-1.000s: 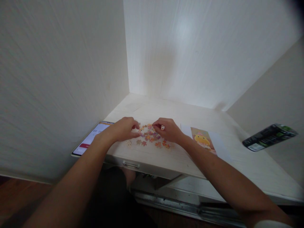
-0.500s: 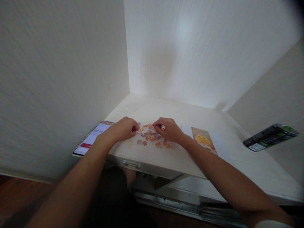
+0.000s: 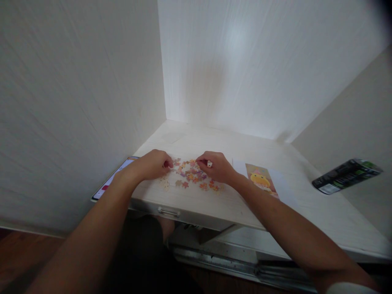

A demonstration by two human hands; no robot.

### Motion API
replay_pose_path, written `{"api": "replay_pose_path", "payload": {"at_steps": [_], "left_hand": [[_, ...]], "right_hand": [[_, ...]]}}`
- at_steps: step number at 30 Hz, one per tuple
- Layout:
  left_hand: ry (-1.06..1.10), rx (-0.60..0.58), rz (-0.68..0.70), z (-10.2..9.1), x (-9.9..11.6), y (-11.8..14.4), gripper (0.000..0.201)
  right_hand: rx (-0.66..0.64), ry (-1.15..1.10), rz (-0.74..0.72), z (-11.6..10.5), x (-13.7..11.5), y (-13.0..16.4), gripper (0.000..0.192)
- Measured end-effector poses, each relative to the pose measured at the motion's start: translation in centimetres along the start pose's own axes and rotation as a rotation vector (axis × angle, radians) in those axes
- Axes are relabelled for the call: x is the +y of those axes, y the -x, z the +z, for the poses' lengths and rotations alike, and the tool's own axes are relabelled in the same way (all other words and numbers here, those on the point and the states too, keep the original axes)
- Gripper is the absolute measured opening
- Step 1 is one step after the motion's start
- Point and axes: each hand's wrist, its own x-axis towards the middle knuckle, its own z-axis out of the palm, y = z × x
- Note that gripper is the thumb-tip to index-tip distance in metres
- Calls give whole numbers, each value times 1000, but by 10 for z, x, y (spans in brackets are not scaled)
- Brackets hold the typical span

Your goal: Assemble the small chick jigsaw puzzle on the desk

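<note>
Dozens of puzzle pieces point(image 3: 192, 177) scattered mid-frame on surface point(image 3: 196, 136); right hand point(image 3: 217, 166) fingers pinched together, pale piece point(image 3: 210, 163) in the curl; left hand point(image 3: 156, 164) fingers curled, can't tell if holding.

A hand could pass along the back edge of the desk point(image 3: 220, 139), between the back wall point(image 3: 241, 77) and the scattered puzzle pieces point(image 3: 192, 176), or between the flat printed sheet point(image 3: 260, 178) and the dark can point(image 3: 346, 176) near the right edge. The left hand point(image 3: 155, 164) and right hand point(image 3: 214, 166) block the pieces from either side, while the left wall point(image 3: 92, 81) and the phone point(image 3: 110, 180) crowd the left edge.
</note>
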Motion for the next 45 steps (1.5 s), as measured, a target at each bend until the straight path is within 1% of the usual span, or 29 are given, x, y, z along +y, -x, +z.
{"api": "replay_pose_path", "payload": {"at_steps": [3,5,11,22,28,31,34,36,40,45], "left_hand": [[6,-66,-20,-3,2,6,17],[9,-83,-23,-2,4,6,15],[5,-45,-13,5,3,1,17],[3,-1,-4,0,3,-2,27],[-14,3,-32,1,1,-1,22],[-4,-39,-21,-2,6,4,19],[21,-114,-26,-5,11,9,27],[31,-138,-34,-5,12,11,28],[37,-125,-26,-3,12,9,17],[26,-89,-4,1,12,4,21]], "right_hand": [[-3,-5,-4,0,0,0,15],[-1,-6,-10,0,0,0,15],[-10,3,-4,-1,-2,-1,16],[-11,5,-4,1,1,1,15],[-10,10,-5,2,3,1,15],[-10,10,-3,2,2,1,15],[-4,7,-10,2,2,1,15],[-3,3,-13,2,2,1,15],[-5,-4,-3,1,1,1,15],[-11,-16,-8,2,3,1,15]]}}
